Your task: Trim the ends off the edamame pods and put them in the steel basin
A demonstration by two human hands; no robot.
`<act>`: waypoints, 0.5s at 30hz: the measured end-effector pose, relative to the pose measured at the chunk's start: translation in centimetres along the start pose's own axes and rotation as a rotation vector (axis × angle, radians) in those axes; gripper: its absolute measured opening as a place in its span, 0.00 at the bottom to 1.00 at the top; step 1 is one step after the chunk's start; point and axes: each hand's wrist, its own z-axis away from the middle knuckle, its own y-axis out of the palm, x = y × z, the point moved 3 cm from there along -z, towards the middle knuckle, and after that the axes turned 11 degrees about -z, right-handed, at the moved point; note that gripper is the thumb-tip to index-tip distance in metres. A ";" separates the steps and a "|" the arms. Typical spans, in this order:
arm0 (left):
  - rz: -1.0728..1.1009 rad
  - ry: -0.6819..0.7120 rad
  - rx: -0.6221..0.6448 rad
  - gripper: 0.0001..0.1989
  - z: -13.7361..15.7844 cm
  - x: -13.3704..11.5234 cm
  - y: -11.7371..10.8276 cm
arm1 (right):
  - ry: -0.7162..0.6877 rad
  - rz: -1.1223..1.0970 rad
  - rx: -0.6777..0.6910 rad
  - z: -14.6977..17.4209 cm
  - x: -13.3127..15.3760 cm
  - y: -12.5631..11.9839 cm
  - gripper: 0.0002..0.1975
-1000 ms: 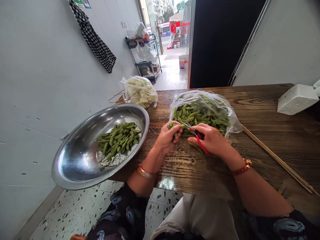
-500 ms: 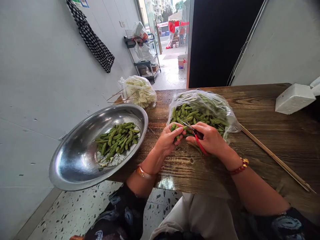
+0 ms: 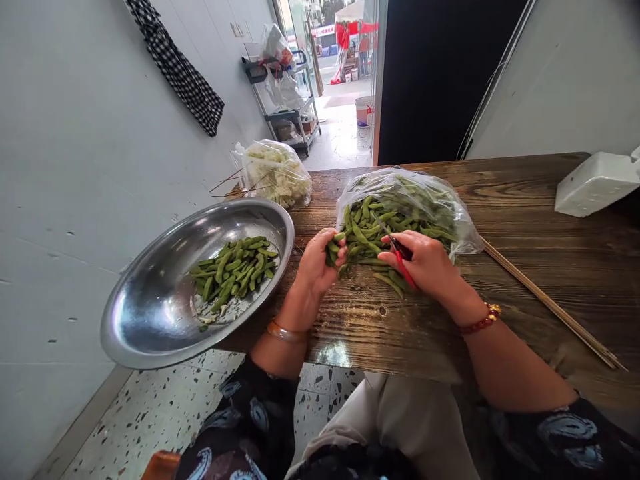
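Observation:
My left hand (image 3: 319, 261) is closed round a few green edamame pods (image 3: 334, 248), just left of the plastic bag's opening. Red-handled scissors (image 3: 399, 257) are gripped in my right hand (image 3: 425, 263), their blades pointing up and left over the pods. A clear plastic bag (image 3: 440, 190) lies on the table with a heap of edamame (image 3: 380, 223) spilling from its near side. To the left, a wide steel bowl (image 3: 145, 313) holds a smaller pile of pods (image 3: 235, 270), with small trimmings beside them.
A bag of cauliflower (image 3: 280, 173) with thin skewers stands behind the bowl. Long bamboo skewers (image 3: 550, 303) lie on the wooden table (image 3: 530, 253) at right, near a white foam box (image 3: 595, 183). A wall runs along the left; a cart (image 3: 285, 100) stands by the doorway.
My left hand has moved left, away from the scissors, with the pods in it. My right hand stays near the same place with the scissors. The view has tilted slightly.

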 end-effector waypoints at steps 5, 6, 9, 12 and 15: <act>-0.121 0.084 -0.156 0.14 -0.2 -0.2 -0.8 | -0.016 -0.003 -0.015 0.0 0.1 -0.2 0.18; -0.168 0.109 -0.158 0.14 -0.2 -0.1 -0.9 | -0.019 -0.006 -0.006 0.0 0.1 -0.1 0.19; -0.410 0.175 -0.147 0.10 -0.3 0.1 -0.9 | -0.020 -0.008 0.011 0.0 0.0 0.1 0.19; -0.858 0.292 -0.154 0.06 -0.6 0.2 -0.9 | -0.023 -0.007 0.013 0.1 0.0 0.1 0.18; -1.313 0.379 -0.173 0.06 -0.8 0.6 -0.6 | -0.034 -0.014 0.025 0.1 0.1 0.1 0.18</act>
